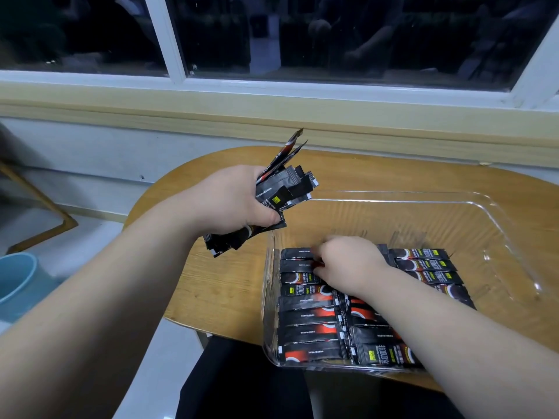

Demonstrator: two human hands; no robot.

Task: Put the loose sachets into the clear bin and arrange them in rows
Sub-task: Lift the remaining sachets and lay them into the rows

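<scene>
My left hand point(233, 201) grips a bunch of black sachets point(282, 189) above the table, just left of the clear bin point(499, 225). The bunch fans out above and below the fist. Inside the bin, black and red sachets point(311, 322) lie flat in rows across its near half. My right hand point(348, 263) reaches into the bin and its fingertips hold a sachet at the far end of the left row. My right forearm hides part of the middle row. The bin's far half holds no sachets.
The bin stands on a rounded wooden table point(230, 285) below a window sill point(272, 116). A light blue bucket point(18, 282) sits on the floor at the left. A wooden frame point(42, 207) leans at the far left.
</scene>
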